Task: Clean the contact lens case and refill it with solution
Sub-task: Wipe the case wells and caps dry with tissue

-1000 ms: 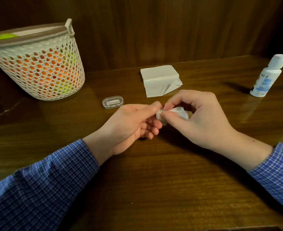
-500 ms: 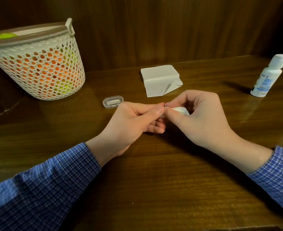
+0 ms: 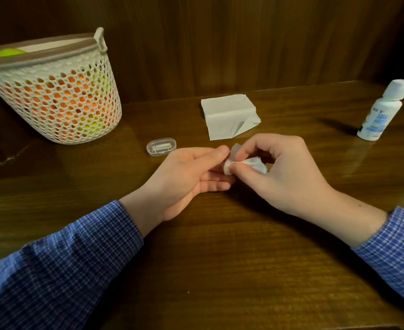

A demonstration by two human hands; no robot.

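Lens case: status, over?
Left hand holds case. Right hand pinches tissue wad against it. Bottle capped, far right. Nothing in the way.

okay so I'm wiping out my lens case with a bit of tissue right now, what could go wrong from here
1. The lens case is held only at the fingertips of the left hand, so a hard rub could pop it from that grip.
2. The crumpled tissue pinched in your right hand may shed lint into the case.
3. The solution bottle stands upright near the table's right side, where a reaching sleeve might tip it.
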